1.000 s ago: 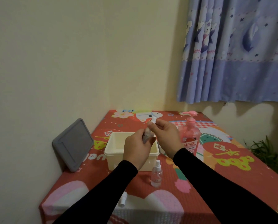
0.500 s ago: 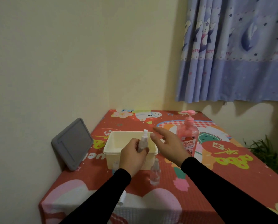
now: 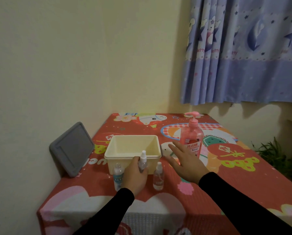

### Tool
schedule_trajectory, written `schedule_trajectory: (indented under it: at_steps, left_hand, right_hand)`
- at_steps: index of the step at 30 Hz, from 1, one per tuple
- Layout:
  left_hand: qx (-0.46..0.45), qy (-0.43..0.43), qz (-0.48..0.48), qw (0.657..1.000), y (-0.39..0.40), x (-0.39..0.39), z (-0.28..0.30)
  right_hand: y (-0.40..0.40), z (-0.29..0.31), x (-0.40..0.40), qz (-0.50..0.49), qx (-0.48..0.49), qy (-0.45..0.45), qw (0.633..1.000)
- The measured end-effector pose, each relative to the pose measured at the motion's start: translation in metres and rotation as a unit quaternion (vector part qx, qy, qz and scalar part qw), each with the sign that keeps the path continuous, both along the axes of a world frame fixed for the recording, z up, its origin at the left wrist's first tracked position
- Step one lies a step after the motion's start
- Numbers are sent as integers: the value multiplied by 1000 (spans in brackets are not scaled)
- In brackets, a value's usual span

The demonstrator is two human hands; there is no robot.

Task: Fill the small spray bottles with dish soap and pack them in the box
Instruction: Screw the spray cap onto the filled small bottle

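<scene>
Head view only.

Change over the last second: both hands were joined at the cap of a spray bottle above the box; now they are apart. The capped bottle (image 3: 143,161) is held upright in the left hand (image 3: 136,175), grip closed around its body, just in front of the box's near wall. The right hand (image 3: 184,160) has been pulled away, fingers spread, nothing held, hovering over the desk (image 3: 243,180) between the box (image 3: 133,148) and the soap bottle (image 3: 192,139). Judged: capping is done; this bottle is due to be set down or packed, and the right hand looks headed for the soap pump or the next bottle.

Box interior appears bare, so packing is judged not yet started. Two more small bottles stand on the desk by the box's near wall: a labelled one (image 3: 118,177) left of the held bottle, a clear one (image 3: 158,177) right of it. Fill levels cannot be told.

Materials:
- Small bottles: clear plastic cylinders, white spray heads.
- Box: cream rigid plastic, rectangular, rolled rim.
- Soap bottle: translucent pink, rounded, pink pump head.
- Grey lid (image 3: 72,148): flat, matte, leaned against the wall.
- Desk cover: red cartoon print, waffle texture.
</scene>
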State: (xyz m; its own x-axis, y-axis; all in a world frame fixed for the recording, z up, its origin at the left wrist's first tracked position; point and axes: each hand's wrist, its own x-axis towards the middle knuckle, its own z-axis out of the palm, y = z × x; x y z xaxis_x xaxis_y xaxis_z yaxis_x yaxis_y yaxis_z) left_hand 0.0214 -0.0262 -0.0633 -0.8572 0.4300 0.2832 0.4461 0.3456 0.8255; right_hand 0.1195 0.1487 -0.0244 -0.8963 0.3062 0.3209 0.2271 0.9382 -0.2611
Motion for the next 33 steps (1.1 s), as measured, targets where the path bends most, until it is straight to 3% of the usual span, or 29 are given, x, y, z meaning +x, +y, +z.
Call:
schedule_trajectory:
  at_steps: [6,33]
  left_hand:
    - [1,-18,1,1000,-1,5,-10]
    - [-23,-7,-62,998,-10,4,-16]
  right_hand:
    - [4,-8,7,-11,-1,-36,999]
    - [-2,-15,7,-10,-20,-39,999]
